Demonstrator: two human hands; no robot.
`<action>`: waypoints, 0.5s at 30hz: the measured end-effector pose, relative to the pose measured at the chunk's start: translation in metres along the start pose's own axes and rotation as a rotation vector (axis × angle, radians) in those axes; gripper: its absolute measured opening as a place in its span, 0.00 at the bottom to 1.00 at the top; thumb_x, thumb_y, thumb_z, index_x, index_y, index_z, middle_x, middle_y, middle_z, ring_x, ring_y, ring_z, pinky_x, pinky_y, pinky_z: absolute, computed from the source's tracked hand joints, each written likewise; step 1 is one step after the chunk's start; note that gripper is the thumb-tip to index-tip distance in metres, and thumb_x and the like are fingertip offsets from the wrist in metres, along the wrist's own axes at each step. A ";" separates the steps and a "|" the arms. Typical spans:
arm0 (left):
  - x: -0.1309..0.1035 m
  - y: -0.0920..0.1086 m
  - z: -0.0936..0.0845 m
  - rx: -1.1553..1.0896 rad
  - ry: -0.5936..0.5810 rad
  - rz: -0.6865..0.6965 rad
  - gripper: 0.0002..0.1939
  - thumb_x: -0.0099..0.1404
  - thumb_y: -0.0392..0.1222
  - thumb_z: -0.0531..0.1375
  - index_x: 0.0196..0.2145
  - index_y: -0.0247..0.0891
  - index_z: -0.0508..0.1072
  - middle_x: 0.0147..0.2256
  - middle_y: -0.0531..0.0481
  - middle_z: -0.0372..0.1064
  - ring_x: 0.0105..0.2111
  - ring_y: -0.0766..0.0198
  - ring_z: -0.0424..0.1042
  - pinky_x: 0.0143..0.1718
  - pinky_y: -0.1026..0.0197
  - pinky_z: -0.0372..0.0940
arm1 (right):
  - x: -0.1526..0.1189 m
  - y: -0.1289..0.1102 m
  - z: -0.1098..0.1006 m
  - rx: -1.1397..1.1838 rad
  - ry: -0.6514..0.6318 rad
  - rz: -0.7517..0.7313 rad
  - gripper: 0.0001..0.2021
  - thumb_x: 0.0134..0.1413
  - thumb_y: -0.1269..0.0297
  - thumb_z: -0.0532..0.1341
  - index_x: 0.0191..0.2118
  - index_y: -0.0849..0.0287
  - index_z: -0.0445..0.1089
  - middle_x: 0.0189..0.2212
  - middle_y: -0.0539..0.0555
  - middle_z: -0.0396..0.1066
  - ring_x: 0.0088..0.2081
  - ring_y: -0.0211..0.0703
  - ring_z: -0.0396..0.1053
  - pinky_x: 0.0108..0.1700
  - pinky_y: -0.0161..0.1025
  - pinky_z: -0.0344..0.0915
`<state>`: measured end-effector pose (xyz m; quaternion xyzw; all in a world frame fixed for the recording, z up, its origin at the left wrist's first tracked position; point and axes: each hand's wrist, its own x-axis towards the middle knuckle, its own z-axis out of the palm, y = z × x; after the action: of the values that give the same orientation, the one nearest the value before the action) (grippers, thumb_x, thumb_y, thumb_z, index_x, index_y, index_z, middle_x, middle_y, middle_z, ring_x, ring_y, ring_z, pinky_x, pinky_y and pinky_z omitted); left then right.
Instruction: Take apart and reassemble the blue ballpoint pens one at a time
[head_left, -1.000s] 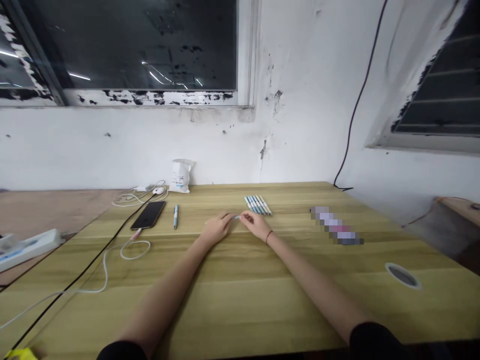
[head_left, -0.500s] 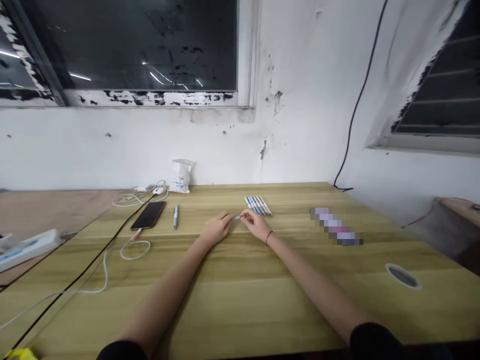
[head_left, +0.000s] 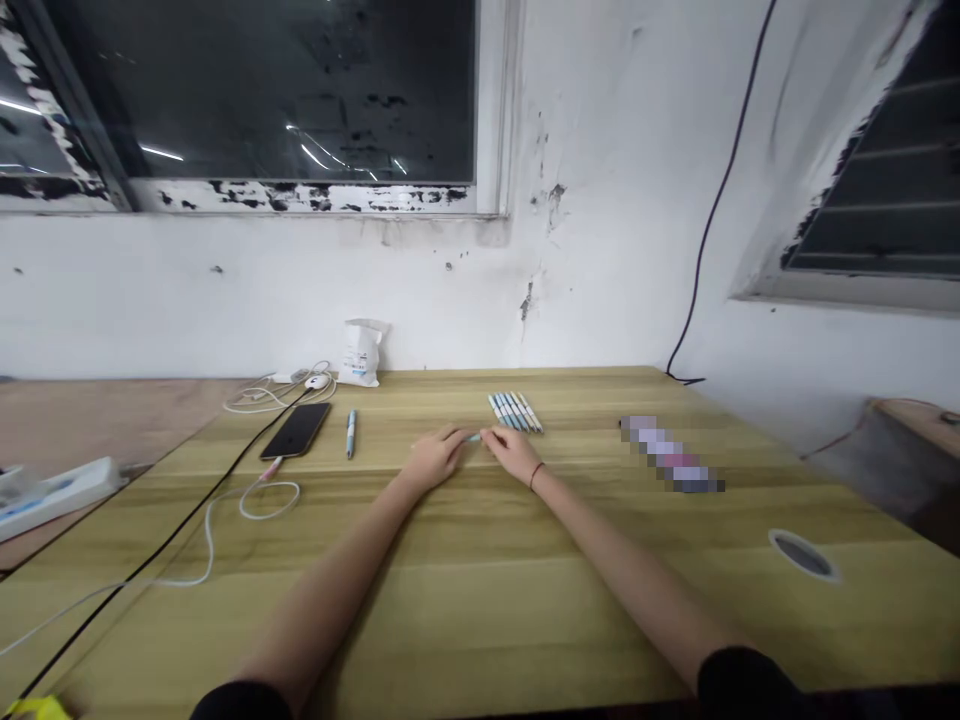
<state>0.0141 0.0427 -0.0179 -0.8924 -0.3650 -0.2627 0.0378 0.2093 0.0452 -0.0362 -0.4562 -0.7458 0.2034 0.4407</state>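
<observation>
Between my hands, low over the wooden table [head_left: 480, 580], a light blue pen [head_left: 472, 437] lies crosswise. My left hand [head_left: 435, 455] is closed around its left part, and my right hand [head_left: 511, 452] pinches its right end. Most of that pen is hidden by the fingers. Just behind my right hand, several blue and white pens [head_left: 515, 411] lie side by side in a slanted row. One more blue pen [head_left: 351, 434] lies apart, to the left of my left hand.
At the left are a black phone [head_left: 297, 431], coiled white cables [head_left: 259, 398], a white bag [head_left: 361, 352] and a power strip [head_left: 64, 497]. To the right lie a blurred-out object [head_left: 673, 455] and a round table grommet [head_left: 805, 555].
The fingers of my right hand have shifted slightly and lie a little flatter at the pen's end. Otherwise the hands and objects stay practically where they were.
</observation>
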 end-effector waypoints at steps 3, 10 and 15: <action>0.000 0.000 0.000 0.003 0.000 -0.016 0.17 0.68 0.40 0.47 0.53 0.44 0.63 0.45 0.48 0.66 0.43 0.62 0.67 0.44 0.61 0.63 | -0.001 0.000 0.000 0.040 0.004 -0.002 0.12 0.54 0.54 0.55 0.37 0.58 0.67 0.31 0.51 0.69 0.27 0.36 0.65 0.30 0.34 0.62; 0.000 0.001 -0.002 -0.009 0.017 -0.006 0.17 0.67 0.40 0.47 0.52 0.45 0.64 0.46 0.49 0.66 0.44 0.62 0.67 0.45 0.61 0.62 | -0.001 0.000 0.000 0.001 -0.016 -0.046 0.13 0.56 0.56 0.52 0.30 0.57 0.67 0.26 0.50 0.68 0.29 0.38 0.65 0.33 0.36 0.62; 0.000 0.000 0.001 0.000 0.021 -0.003 0.17 0.67 0.39 0.47 0.52 0.45 0.64 0.45 0.48 0.66 0.44 0.63 0.67 0.45 0.61 0.62 | -0.001 0.000 0.001 0.067 0.003 -0.028 0.12 0.53 0.56 0.56 0.41 0.57 0.65 0.36 0.52 0.69 0.29 0.37 0.66 0.33 0.35 0.63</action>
<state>0.0143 0.0432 -0.0184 -0.8889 -0.3661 -0.2721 0.0414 0.2080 0.0443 -0.0371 -0.4308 -0.7442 0.2215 0.4599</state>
